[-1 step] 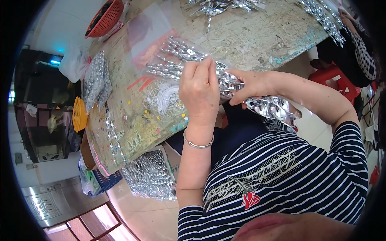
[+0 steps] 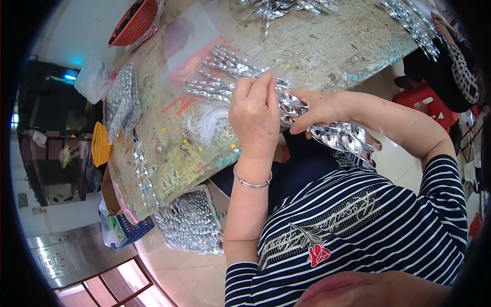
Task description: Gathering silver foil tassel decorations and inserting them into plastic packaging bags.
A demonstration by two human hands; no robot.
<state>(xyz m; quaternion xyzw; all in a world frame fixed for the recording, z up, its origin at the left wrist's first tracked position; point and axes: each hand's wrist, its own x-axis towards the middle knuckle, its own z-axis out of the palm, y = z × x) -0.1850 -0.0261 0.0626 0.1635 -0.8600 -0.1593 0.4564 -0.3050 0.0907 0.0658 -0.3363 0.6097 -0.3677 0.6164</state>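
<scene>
Together, left hand (image 2: pixel 254 115), right hand (image 2: pixel 318 108), glossy twisted silver strips (image 2: pixel 230 77)

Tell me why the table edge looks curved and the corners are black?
Head view: a fisheye lens bends the table edge and leaves a black rim; daylight glints off the shiny silver strips held by the left hand and right hand; the centre is sharp.

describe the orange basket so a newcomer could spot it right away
Start at the long worn table strewn with shiny silver pieces, and follow it to the far left corner in the head view. The basket sits there, round, orange-red, with a mesh wall and dark contents. The flat yellow tray further down the table's left side is the only similar item.
</scene>
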